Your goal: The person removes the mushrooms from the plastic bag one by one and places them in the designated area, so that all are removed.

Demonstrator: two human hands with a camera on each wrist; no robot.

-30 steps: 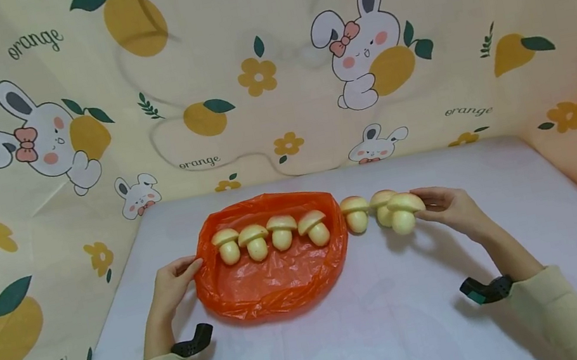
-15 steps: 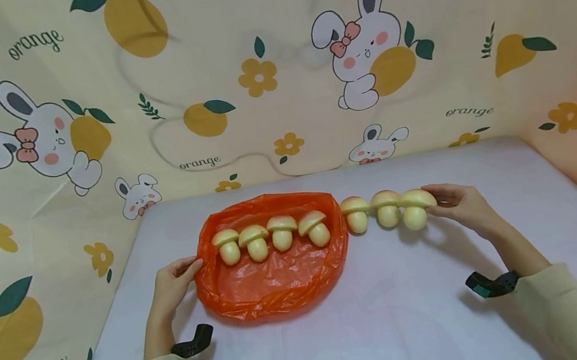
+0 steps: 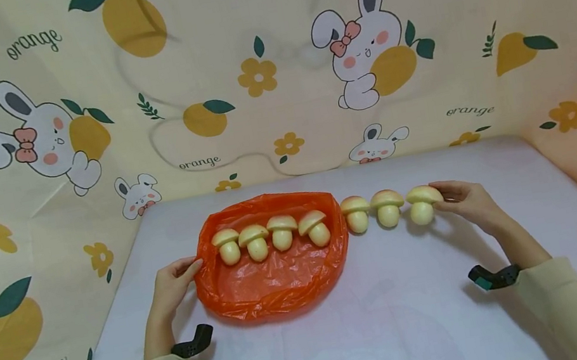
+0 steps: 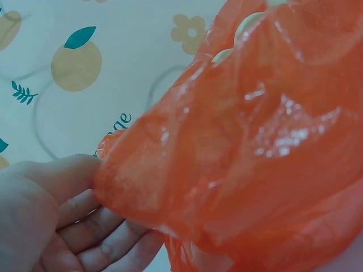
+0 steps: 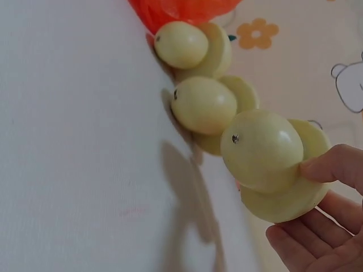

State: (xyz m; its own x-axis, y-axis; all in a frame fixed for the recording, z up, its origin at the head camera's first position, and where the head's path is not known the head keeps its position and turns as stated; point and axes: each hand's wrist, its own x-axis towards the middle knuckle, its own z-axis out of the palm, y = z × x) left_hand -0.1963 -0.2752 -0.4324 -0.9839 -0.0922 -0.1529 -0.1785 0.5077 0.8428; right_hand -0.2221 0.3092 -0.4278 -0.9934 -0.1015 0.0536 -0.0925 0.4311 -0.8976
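An orange-red plastic bag [image 3: 277, 281] lies with its mouth spread wide on the table, and several toy mushrooms [image 3: 255, 242] stand in a row inside it. At its left edge my left hand [image 3: 172, 285] pinches the plastic between thumb and fingers; the left wrist view shows the thumb on the bag's side [image 4: 153, 170]. To the right of the bag stand two more mushrooms, one by the rim [image 3: 356, 215] and one beside it [image 3: 387, 209]. My right hand [image 3: 469, 206] holds another pale yellow mushroom [image 5: 264, 150] by its cap, at the row's right end, with a shadow below.
The white table [image 3: 319, 355] reaches back to a printed cloth backdrop [image 3: 276, 111] with rabbits, oranges and flowers. The cloth also rises along the left and right sides. Black wrist cameras [image 3: 194, 340] sit on both wrists.
My right hand has moved right with its mushroom, from overlapping the second loose mushroom to a gap beside it. The left hand and the bag stay as they were.
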